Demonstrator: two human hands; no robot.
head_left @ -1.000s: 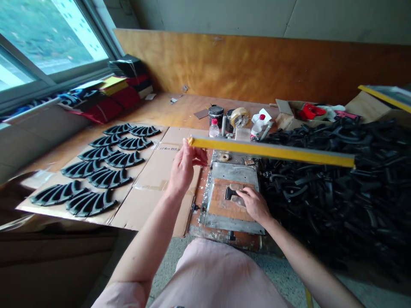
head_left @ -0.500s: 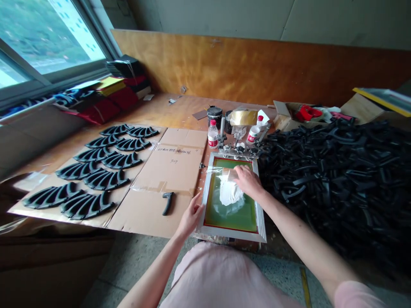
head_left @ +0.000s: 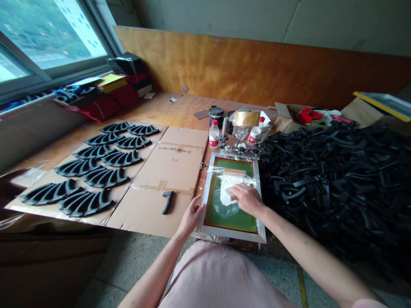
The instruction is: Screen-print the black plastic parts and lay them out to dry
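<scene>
Grab mesh screen [head_left: 221, 218] by frame [head_left: 231, 234], beside open left hand [head_left: 191, 216]: likely stiff, fragile inside. Can't tell grip in curled right hand [head_left: 247, 199].

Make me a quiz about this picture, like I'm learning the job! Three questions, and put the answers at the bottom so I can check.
1. True or false: the left hand is at the left edge of the metal frame.
2. Which hand is at the white paste on the green screen? A) left B) right C) neither
3. Fill in: the lone black part left of the frame lies on ____.

Key: 1. True. 2. B, the right hand. 3. Cardboard.
</scene>
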